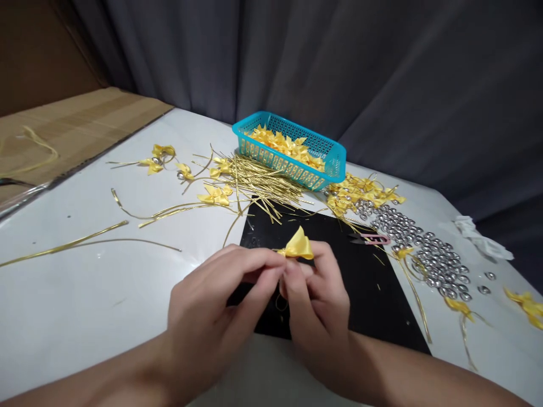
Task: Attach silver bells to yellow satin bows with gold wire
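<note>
in the head view you had the yellow ribbon bow [298, 245] over the black mat [365, 288], left fingers [271, 260] and right fingers [293, 271] both pinched on its base. looked soft, light, kinda slippery and easy to crush, so the knot seemed the best grip, not the loops. white surface [85, 294], grey curtain [288, 56] behind.
</note>
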A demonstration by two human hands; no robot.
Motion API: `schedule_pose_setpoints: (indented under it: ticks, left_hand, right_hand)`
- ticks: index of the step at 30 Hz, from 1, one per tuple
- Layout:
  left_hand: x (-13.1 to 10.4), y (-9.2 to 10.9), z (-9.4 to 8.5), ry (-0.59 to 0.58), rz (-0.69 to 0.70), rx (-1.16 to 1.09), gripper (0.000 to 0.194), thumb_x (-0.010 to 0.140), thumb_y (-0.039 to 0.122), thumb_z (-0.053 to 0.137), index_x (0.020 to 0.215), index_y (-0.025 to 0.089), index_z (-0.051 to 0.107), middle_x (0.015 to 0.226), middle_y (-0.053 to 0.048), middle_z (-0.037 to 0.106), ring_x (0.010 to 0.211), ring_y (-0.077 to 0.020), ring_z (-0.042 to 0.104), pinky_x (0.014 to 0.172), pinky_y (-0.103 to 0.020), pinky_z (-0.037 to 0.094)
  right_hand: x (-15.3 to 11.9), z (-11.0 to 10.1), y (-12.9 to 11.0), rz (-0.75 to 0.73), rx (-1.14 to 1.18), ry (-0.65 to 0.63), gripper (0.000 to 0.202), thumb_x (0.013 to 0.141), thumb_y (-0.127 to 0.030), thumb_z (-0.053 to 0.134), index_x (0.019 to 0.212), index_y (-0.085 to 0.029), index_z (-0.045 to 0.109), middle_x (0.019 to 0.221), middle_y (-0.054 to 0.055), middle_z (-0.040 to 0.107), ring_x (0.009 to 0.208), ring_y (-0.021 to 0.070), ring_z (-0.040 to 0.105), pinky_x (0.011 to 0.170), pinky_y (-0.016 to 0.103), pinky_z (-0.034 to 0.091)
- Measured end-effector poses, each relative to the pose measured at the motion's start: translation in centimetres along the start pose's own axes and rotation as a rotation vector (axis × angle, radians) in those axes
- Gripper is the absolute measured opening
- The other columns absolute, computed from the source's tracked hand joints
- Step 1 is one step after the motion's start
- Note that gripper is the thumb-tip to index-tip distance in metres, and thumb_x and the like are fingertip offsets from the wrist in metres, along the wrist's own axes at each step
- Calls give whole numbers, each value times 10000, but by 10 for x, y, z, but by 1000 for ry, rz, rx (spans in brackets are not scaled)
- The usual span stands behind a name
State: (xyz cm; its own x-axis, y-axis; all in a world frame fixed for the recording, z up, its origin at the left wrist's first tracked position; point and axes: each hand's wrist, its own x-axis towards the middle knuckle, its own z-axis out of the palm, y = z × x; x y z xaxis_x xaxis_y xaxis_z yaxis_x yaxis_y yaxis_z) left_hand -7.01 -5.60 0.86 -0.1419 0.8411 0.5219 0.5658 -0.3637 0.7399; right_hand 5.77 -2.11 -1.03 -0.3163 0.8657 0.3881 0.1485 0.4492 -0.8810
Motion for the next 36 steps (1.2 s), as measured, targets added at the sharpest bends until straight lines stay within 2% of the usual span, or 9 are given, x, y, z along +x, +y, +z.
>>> schedule_pose_setpoints:
  ticks: [2, 5, 11, 20, 25, 27, 30, 33, 36]
  left_hand:
    - [0, -2, 1, 32, -25, 15, 159, 821, 127, 563, 892, 265, 601, 775, 79, 702, 653, -56, 633, 643, -123, 491]
    - [0, -4, 3, 64, -41, 27, 175, 820, 131, 576, 918, 274, 597, 800, 80, 700, 685, -52, 634, 662, -118, 481]
    - [4, -5, 2, 17, 25, 15, 157, 829, 123, 563, 912, 254, 586, 821, 76, 696, 681, -46, 618, 675, -113, 476]
    - [3, -2, -3, -50, 77, -50, 160, 835, 86, 525, 901, 222, 578, 798, 46, 681, 691, -66, 607, 673, -133, 480]
    - [8, -2, -5, -119, 154, -2, 189, 810, 55, 505, 920, 186, 587, 780, 16, 697, 693, -83, 627, 698, -150, 505]
    - [10, -3, -5, -127, 192, 25, 186, 808, 55, 500, 921, 169, 594, 784, -2, 704, 703, -91, 635, 707, -157, 509]
    - [10, -5, -4, -130, 240, 50, 177, 813, 55, 497, 910, 157, 604, 793, -13, 711, 718, -94, 640, 715, -157, 507]
    - [9, -8, 1, -78, 197, 36, 165, 819, 63, 515, 896, 174, 609, 809, 2, 710, 729, -88, 641, 722, -157, 506]
    - [7, -11, 7, 53, 5, 4, 132, 816, 114, 566, 891, 212, 612, 808, 33, 707, 698, -80, 647, 703, -161, 521]
  right_hand:
    - [4, 1, 0, 129, 127, -72, 148, 955, -303, 398, 860, -197, 435, 594, -48, 408, 494, 50, 350, 447, 154, 325]
    - [5, -2, 0, 178, 133, -108, 185, 956, -326, 393, 851, -188, 457, 650, -30, 428, 545, 58, 363, 495, 169, 346]
    - [3, -10, -2, 7, 29, -175, 221, 955, -256, 348, 798, -169, 476, 634, -10, 432, 552, 82, 393, 543, 213, 372]
    - [-2, -7, 1, -90, -60, 7, 205, 924, -248, 416, 753, -179, 506, 578, -8, 404, 529, 98, 383, 513, 235, 370]
    - [-6, -2, 1, -124, -66, 73, 161, 911, -239, 433, 804, -180, 537, 603, -1, 454, 550, 101, 423, 536, 236, 404]
    - [-8, -1, 2, -114, -67, 109, 152, 908, -251, 438, 822, -180, 541, 621, 3, 467, 566, 103, 435, 550, 237, 412]
    - [-7, -1, 1, -49, -62, 72, 175, 907, -274, 436, 801, -178, 537, 617, 3, 455, 571, 106, 432, 540, 232, 403]
    - [-2, -3, 0, 17, -45, 9, 186, 917, -270, 421, 787, -176, 514, 610, -7, 428, 554, 96, 410, 518, 216, 383]
    - [5, -4, -2, 28, -7, -96, 172, 939, -225, 377, 818, -179, 490, 606, -27, 386, 536, 74, 391, 526, 193, 369]
